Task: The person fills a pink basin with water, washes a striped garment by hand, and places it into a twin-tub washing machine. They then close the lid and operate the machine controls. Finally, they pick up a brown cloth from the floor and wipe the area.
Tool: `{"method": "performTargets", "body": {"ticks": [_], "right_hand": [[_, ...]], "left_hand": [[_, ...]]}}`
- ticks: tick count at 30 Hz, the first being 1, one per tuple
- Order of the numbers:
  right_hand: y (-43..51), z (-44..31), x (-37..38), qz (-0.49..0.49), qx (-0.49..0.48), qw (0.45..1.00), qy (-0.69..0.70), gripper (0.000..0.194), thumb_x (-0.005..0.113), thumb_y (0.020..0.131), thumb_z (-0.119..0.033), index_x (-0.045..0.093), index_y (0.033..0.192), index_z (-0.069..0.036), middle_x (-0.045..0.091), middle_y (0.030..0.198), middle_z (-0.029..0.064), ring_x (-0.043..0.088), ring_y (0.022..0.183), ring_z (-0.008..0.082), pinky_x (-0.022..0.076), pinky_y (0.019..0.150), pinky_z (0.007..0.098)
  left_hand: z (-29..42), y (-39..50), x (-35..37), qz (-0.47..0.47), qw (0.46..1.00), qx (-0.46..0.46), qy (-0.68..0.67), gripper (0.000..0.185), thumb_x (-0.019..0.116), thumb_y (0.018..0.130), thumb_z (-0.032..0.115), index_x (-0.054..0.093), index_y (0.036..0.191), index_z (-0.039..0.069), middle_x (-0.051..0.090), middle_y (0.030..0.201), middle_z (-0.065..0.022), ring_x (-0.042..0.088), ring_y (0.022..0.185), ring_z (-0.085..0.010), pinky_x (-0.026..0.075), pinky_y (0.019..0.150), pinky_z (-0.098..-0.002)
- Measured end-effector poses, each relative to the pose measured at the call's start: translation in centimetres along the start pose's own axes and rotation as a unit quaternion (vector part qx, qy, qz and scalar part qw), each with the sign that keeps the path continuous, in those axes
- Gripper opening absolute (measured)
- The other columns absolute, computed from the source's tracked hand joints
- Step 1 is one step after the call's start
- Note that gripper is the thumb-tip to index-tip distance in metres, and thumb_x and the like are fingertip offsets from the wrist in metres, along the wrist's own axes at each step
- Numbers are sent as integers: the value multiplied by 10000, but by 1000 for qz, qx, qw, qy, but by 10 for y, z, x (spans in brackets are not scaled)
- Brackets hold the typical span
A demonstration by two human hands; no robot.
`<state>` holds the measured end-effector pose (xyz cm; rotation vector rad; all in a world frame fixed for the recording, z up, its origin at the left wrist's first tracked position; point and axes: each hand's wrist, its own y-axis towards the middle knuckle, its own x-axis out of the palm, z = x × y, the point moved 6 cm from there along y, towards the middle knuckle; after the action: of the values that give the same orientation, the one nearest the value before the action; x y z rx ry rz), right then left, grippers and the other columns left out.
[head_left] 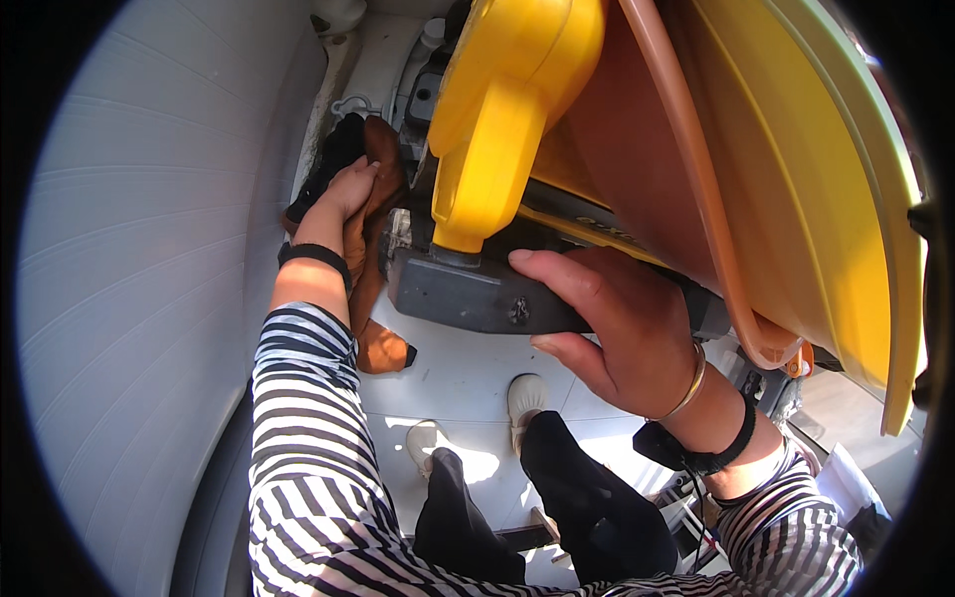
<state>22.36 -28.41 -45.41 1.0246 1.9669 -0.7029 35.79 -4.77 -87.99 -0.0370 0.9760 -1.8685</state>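
My left hand [351, 185] grips a limp brown and black cloth-like item [377, 239]. It hangs down in front of the light grey ribbed panel, and its lower brown end has a black tip. My right hand [634, 321] is closed around a dark grey plastic bar [477, 295], one finger over the top and the thumb at the near edge. The bar is the scuffed edge of a larger object with a thick yellow plastic post [489, 164] rising from it. Part of the bar is hidden behind my right hand.
A brown-orange plastic basin [686, 164] and a larger yellow one [806, 186] lean at the right. The grey ribbed panel [149, 224] stands close on the left. White tile floor [462, 373] lies below, with my shoes [528, 395] on it. A white bottle [429, 45] stands behind.
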Motion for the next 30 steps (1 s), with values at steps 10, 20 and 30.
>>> {"method": "performTargets", "body": {"ticks": [10, 20, 30], "right_hand": [[-5, -3, 2, 38, 8, 999, 23, 463, 681, 882, -216, 566, 1315, -99, 665, 1073, 165, 649, 936, 347, 513, 840, 370], [-17, -34, -15, 213, -45, 976, -11, 454, 735, 825, -84, 607, 1257, -28, 640, 1170, 156, 633, 997, 331, 518, 841, 345], [-58, -53, 151, -139, 25, 986, 93, 474, 658, 899, -167, 533, 1343, -55, 581, 1294, 183, 602, 1112, 372, 521, 930, 422]], "left_hand": [[-85, -132, 42, 27, 929, -131, -344, 586, 398, 1037, 396, 389, 1499, 35, 431, 1525, -116, 421, 1386, -268, 306, 1124, -331], [-88, -264, 149, 18, 975, -124, -186, 418, 508, 995, 309, 565, 1361, 116, 582, 1356, -165, 519, 1288, -294, 367, 1087, -347], [-38, -260, 32, 175, 985, 2, 6, 558, 435, 993, 497, 411, 1508, 283, 112, 1653, -134, 175, 1484, -400, 192, 1201, -501]]}}
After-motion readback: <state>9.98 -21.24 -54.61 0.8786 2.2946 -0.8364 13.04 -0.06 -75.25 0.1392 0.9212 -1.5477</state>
